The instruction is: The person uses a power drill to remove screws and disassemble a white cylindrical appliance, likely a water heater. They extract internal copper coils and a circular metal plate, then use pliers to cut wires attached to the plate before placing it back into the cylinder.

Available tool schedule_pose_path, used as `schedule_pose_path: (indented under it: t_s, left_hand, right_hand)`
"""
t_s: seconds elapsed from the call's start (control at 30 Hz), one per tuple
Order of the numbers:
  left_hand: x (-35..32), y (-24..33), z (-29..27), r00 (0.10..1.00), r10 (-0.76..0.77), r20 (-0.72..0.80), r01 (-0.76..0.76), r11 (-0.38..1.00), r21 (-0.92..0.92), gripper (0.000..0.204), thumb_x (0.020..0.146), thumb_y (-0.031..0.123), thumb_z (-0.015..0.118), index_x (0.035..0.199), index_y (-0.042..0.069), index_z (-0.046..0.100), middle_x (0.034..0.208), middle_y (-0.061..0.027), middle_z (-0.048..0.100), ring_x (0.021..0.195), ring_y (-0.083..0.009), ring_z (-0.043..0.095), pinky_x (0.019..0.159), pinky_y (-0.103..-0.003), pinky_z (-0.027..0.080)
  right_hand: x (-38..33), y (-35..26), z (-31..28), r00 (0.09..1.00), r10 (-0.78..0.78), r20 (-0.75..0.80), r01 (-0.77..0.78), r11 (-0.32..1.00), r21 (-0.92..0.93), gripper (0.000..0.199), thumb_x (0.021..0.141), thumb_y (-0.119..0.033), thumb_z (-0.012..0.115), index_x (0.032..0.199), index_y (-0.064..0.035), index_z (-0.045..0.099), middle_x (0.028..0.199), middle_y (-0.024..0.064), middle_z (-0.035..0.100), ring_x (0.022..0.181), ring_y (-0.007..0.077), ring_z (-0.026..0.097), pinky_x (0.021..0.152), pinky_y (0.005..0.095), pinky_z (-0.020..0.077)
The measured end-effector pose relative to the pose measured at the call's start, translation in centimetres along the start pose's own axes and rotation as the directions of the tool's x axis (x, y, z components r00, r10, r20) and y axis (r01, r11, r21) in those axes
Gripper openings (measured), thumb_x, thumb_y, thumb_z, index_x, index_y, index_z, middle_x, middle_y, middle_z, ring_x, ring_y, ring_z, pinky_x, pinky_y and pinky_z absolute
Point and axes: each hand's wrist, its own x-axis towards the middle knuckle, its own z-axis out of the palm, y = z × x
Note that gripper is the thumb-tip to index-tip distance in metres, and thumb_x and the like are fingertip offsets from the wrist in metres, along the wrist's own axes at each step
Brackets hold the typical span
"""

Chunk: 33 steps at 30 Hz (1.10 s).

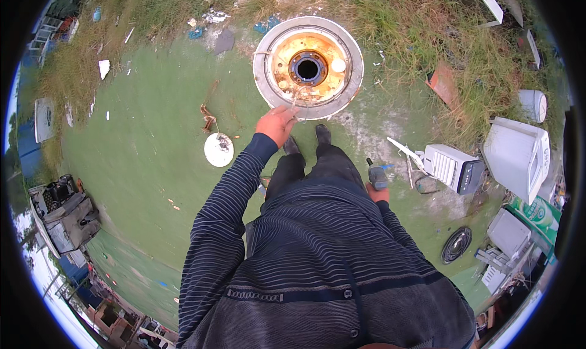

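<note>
Two bare hands work above a green floor (146,166), where a round tub (264,86) lies directly ahead of a person standing in dark shoes (323,134). The left hand (278,125) reaches out to the near edge of the tub, its fingers bunched close together at the pale rim; whether they pinch anything cannot be told. Thin pale strands show just past the fingertips. Inside the rim, the tub is stained orange and brown, with a dark hub (293,69) ringing a black opening at its middle. The right hand (378,194), lower and well apart from the tub, is beside the person's thigh, its fingers closed around a grey and black power tool (378,178) and partly hidden by it. Left of the shoes, a white disc (213,156) lies on the floor with something dark on top; a brown scrap (207,117) rests just above it. To the right, a white appliance (442,164) with a slatted face lies near a larger white casing (516,153), and a white bucket (532,105) stands beyond. A black coil (456,245) lies below the appliance. Dry grass (397,25) and scattered litter border the far edge of the floor.
</note>
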Motion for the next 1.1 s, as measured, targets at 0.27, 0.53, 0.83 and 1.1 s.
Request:
schedule_pose_path:
  t_s: [0.27, 0.53, 0.83, 1.1]
  left_hand:
    - [12.2, -0.2, 2.0, 0.892, -0.449, -0.057, 0.384, 0.817, -0.430, 0.026, 0.091, 0.026, 0.076, 0.091, 0.000, 0.076, 0.075, -0.0174, 0.070, 0.070, -0.0299, 0.067, 0.070, -0.039, 0.052]
    - [18.1, -3.8, 4.9, 0.726, -0.598, -0.339, 0.599, 0.792, -0.115, 0.027, 0.086, 0.027, 0.077, 0.086, 0.002, 0.069, 0.088, -0.0206, 0.073, 0.088, -0.0382, 0.070, 0.082, -0.046, 0.053]
    - [18.1, -4.0, 5.6, 0.921, -0.366, -0.132, 0.378, 0.922, 0.085, 0.025, 0.088, 0.023, 0.069, 0.108, 0.010, 0.076, 0.106, -0.0160, 0.073, 0.097, -0.0369, 0.070, 0.087, -0.046, 0.055]
    - [18.2, -3.3, 3.0, 0.964, -0.253, 0.086, 0.239, 0.959, 0.151, 0.022, 0.080, 0.017, 0.068, 0.098, 0.007, 0.076, 0.095, -0.0183, 0.074, 0.088, -0.0382, 0.070, 0.081, -0.047, 0.056]
  right_hand:
    - [0.6, 1.3, -4.4, 0.989, -0.029, -0.147, 0.047, 0.991, 0.121, 0.060, 0.080, -0.053, 0.079, 0.110, -0.0012, 0.073, 0.104, 0.0206, 0.076, 0.102, 0.0360, 0.073, 0.086, 0.0426, 0.0545]
    - [1.3, 8.0, -5.7, 0.980, 0.018, -0.199, 0.057, 0.930, 0.363, 0.057, 0.076, -0.041, 0.087, 0.112, 0.0003, 0.073, 0.103, 0.0149, 0.077, 0.097, 0.0243, 0.074, 0.088, 0.0390, 0.0545]
    - [1.8, 10.3, -6.6, 0.985, 0.102, -0.138, -0.076, 0.980, 0.184, 0.066, 0.076, -0.049, 0.086, 0.116, 0.0005, 0.071, 0.111, 0.0149, 0.076, 0.105, 0.0267, 0.072, 0.092, 0.0402, 0.0535]
    - [2.1, 5.6, -5.8, 0.972, -0.008, -0.233, 0.070, 0.963, 0.259, 0.070, 0.077, -0.056, 0.081, 0.120, -0.0023, 0.070, 0.114, 0.0183, 0.074, 0.109, 0.0351, 0.070, 0.093, 0.0423, 0.0528]
